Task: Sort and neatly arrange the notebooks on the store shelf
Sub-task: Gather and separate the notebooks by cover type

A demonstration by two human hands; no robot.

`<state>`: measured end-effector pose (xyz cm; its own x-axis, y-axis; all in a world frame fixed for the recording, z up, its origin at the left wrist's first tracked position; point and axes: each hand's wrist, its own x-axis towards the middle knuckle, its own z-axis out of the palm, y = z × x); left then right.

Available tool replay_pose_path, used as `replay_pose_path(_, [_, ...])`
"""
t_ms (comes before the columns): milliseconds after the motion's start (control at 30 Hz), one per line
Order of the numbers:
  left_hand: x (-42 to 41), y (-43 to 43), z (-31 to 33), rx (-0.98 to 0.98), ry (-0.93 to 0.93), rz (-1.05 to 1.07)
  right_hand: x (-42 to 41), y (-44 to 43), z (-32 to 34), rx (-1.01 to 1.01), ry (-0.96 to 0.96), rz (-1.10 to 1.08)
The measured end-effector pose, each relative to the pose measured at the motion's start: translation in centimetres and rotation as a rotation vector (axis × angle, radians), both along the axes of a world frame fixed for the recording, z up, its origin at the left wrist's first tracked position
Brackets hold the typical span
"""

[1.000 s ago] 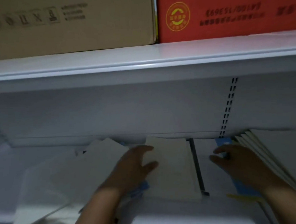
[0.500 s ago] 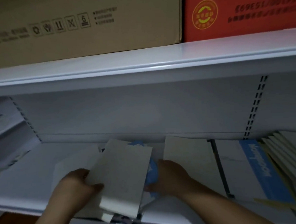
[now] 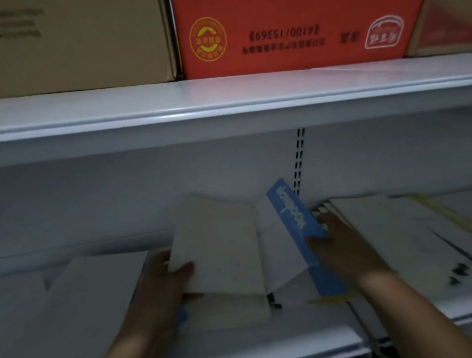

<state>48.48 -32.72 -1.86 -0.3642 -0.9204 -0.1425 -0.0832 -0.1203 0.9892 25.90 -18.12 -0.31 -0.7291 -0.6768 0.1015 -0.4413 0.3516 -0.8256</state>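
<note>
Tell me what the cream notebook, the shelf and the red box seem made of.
Cream notebook: matte card or paper cover, no glare. Shelf: likely painted metal, smooth white with a soft sheen on its front lip. Red box: probably cardboard, matte printed face; blur leaves it open.

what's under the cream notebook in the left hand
Below the cream notebook that the left hand grips lies another pale notebook, with a blue corner showing beside the wrist. Whatever sits deeper is covered.
</note>
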Motion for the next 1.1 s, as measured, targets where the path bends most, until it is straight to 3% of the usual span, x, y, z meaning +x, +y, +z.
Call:
replay_pose_path(67, [-1.9, 1.0, -1.2, -0.072, -0.091, -0.003, -1.4, 1.7, -0.8, 0.175, 0.047, -0.056])
replay_pose_path(167, [-2.3, 2.3, -2.4, -0.451, -0.474, -0.038, -2.4, 3.1, -1.9, 0.566, 0.156, 0.002])
replay_pose_path(267, [-0.8, 2.0, -1.6, -0.661, -0.585, -0.04, -2.8, 3.0, -1.6, 0.726, 0.285, -0.041])
replay_pose_path(333, [1.7, 0.3, -0.7, -0.655, -0.61, 0.045, -1.9, 1.9, -1.0, 0.598, 0.317, -0.062])
replay_pose_path(400, [5.6, -2.1, -0.3, -0.64, -0.673, 0.173, 0.6, 0.0, -0.5, 0.381, 0.295, 0.06])
replay_pose_path(533, [13.6, -5.3, -0.9, -0.403, -1.083, 0.26, 8.2, -4.6, -0.3, 0.18, 0.271, 0.401])
replay_pose_path(600, [15.9, -5.3, -1.1, -0.333, -1.198, 0.233, 11.7, -6.7, -0.9, 0.166, 0.219, 0.534])
replay_pose_path(733, [17.9, -4.2, -0.8, -0.299, -1.097, 0.263, 17.3, -9.8, -2.4, 0.426, 0.298, 0.65])
replay_pose_path(867, [18.7, -3.0, 0.7, -0.249, -0.969, 0.258, 18.7, -11.3, -2.9, 0.497, 0.252, 0.65])
replay_pose_path(967, [18.4, -1.9, 1.8, -0.187, -0.672, 0.305, 18.3, -11.4, -2.5, 0.362, -0.025, 0.706])
replay_pose_path(1100, [15.4, -0.3, 3.9, -0.079, -0.126, 0.299, 14.1, -9.6, -0.9, 0.088, -0.303, 0.544])
